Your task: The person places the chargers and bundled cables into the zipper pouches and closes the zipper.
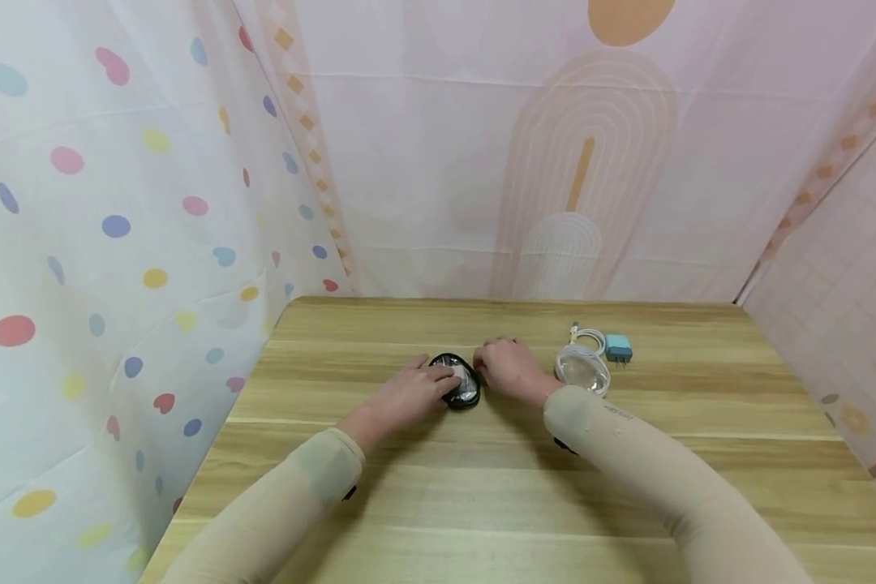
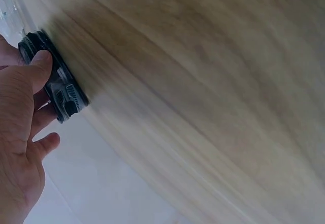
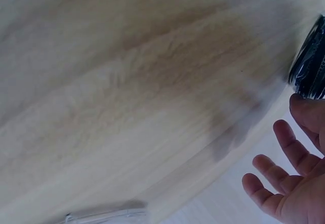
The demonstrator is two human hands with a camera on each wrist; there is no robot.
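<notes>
From left to right, seen from above the bench (image 1: 445,511) and taking the middle of the head view as a clock's centre: at 9 o'clock hangs a white curtain (image 1: 117,259) printed with coloured dots and hearts. At about 7 o'clock a pale left sleeve (image 1: 263,511) angles inward to the person's left hand (image 1: 409,396), which holds a small black round case (image 1: 469,392); in the left wrist view one digit lies over its top and others lie against its side. The case sits flat on the bench just below centre, towards 6 o'clock, with a shiny, see-through top; its contents are hard to make out. At the case's 2 to 3 o'clock edge is the right hand (image 1: 507,367), knuckles bent in the head view. In the right wrist view one fingertip is at the rim and the other fingers are loosely spread; I cannot tell whether it pinches anything. Just beyond the right wrist, at 4 o'clock, lies a clear round container (image 1: 582,373). A looped white cable (image 1: 594,333) lies at its 12 o'clock, and a teal-and-grey plug (image 1: 618,347) at its 2 o'clock, prongs towards 6.
</notes>
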